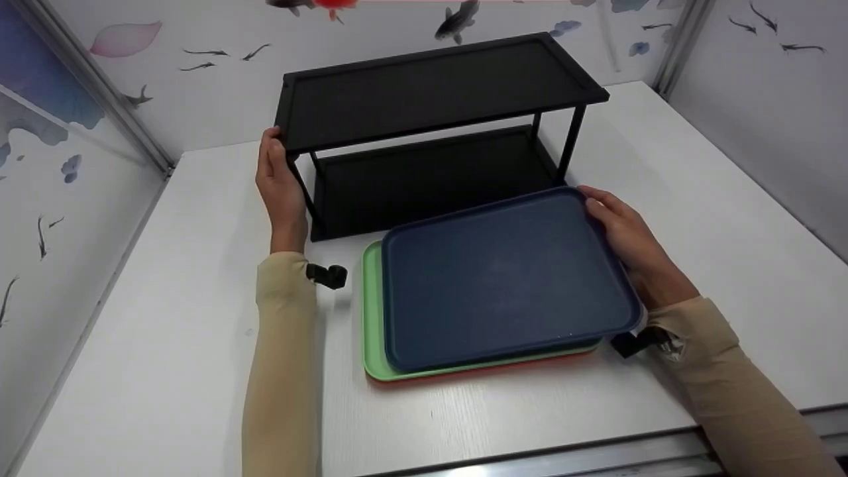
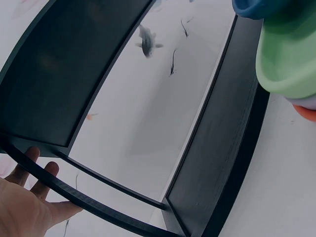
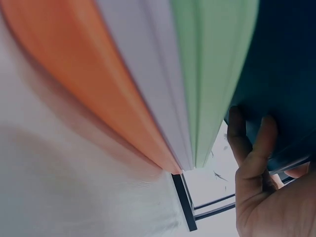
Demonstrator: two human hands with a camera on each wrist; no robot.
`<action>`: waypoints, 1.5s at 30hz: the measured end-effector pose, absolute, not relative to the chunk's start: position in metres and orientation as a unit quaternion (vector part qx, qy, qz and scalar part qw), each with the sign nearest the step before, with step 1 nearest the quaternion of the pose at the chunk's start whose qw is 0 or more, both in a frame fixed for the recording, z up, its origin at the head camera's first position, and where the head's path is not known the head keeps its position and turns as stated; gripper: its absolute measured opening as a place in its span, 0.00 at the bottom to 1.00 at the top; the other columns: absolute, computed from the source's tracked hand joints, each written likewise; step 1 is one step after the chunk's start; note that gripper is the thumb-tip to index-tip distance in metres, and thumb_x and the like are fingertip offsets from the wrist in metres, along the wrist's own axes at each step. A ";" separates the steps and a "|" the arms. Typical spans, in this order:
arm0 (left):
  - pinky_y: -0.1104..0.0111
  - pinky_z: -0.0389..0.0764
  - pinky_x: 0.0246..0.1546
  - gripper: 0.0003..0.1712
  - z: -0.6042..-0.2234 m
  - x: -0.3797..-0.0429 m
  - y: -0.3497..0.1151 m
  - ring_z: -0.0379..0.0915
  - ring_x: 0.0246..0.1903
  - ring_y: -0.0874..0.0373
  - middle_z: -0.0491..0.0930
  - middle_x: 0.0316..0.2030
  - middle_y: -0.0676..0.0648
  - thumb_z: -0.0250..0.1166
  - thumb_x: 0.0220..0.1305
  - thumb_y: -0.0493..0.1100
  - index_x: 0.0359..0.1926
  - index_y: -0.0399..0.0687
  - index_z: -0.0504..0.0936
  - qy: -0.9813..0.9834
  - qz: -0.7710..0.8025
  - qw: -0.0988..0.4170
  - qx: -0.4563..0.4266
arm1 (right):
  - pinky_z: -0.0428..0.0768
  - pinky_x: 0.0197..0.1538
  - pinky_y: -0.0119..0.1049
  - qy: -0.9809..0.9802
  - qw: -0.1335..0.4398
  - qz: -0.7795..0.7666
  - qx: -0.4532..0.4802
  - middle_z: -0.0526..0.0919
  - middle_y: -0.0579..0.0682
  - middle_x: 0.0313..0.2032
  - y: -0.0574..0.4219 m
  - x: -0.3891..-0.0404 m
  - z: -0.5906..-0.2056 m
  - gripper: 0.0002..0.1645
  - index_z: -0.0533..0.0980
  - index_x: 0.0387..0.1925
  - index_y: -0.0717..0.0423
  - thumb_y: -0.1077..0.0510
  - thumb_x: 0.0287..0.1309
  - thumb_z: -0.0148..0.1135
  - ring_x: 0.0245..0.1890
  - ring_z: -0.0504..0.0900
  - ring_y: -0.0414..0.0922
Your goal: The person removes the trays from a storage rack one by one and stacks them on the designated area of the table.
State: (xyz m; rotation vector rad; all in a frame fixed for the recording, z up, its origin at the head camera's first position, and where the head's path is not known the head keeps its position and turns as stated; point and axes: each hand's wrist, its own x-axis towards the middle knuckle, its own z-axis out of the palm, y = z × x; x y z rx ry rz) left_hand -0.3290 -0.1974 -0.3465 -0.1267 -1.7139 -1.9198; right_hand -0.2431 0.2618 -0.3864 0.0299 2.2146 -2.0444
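Note:
My right hand (image 1: pixel 629 242) grips the right edge of a dark blue tray (image 1: pixel 503 278), with fingers underneath in the right wrist view. The blue tray is tilted, its right side lifted above a light green tray (image 1: pixel 372 318). Beneath the green tray are a pale lilac tray (image 3: pixel 148 74) and an orange one (image 3: pixel 74 64), stacked together. My left hand (image 1: pixel 281 189) rests against the left end of a black two-tier rack (image 1: pixel 430 93). Its fingers are extended at the top shelf's corner, beside an end post (image 2: pixel 89 205).
The rack's lower shelf (image 1: pixel 424 175) lies just behind the stacked trays. White panels with painted fish (image 1: pixel 457 23) enclose the white table (image 1: pixel 179 331) at the back and sides. A metal rail (image 1: pixel 563 457) runs along the front edge.

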 end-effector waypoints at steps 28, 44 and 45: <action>0.80 0.59 0.71 0.26 -0.361 -0.347 -0.205 0.56 0.74 0.66 0.62 0.76 0.48 0.44 0.84 0.48 0.74 0.44 0.66 -0.643 -0.709 0.286 -0.044 | 0.68 0.68 0.49 0.816 0.089 -0.571 0.011 0.65 0.60 0.72 0.259 -0.240 -0.383 0.33 0.58 0.79 0.56 0.56 0.77 0.44 0.62 0.69 0.48; 0.80 0.59 0.71 0.26 -0.348 -0.331 -0.199 0.56 0.75 0.65 0.61 0.77 0.46 0.43 0.84 0.46 0.75 0.40 0.64 -0.640 -0.716 0.275 -0.042 | 0.79 0.53 0.27 0.832 0.101 -0.545 -0.030 0.68 0.59 0.69 0.256 -0.242 -0.388 0.30 0.63 0.75 0.59 0.59 0.76 0.50 0.55 0.77 0.41; 0.80 0.59 0.71 0.26 -0.348 -0.331 -0.199 0.56 0.75 0.65 0.61 0.77 0.46 0.43 0.84 0.46 0.75 0.40 0.64 -0.640 -0.716 0.275 -0.043 | 0.80 0.53 0.27 0.832 0.101 -0.544 -0.030 0.68 0.60 0.69 0.256 -0.242 -0.387 0.30 0.63 0.75 0.60 0.59 0.76 0.50 0.54 0.77 0.41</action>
